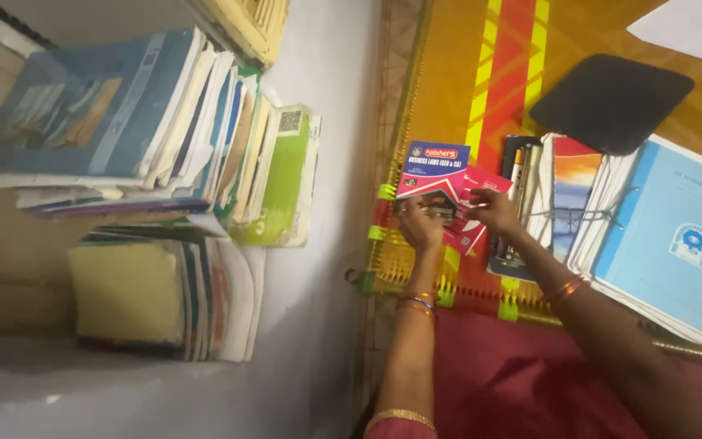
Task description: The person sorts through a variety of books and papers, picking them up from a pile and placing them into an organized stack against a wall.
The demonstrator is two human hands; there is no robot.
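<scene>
Near the middle of the frame, left hand (421, 225) and right hand (495, 210) both pinch a red-and-blue book (440, 183), long axis running upper-left to lower-right.

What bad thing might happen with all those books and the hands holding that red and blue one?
The left hand and right hand pinch only the near edge of the red and blue book, so it might slip onto the mat. The leaning stack of books looks uneven and could slide over. The right forearm crosses the pens and might knock them loose.
</scene>
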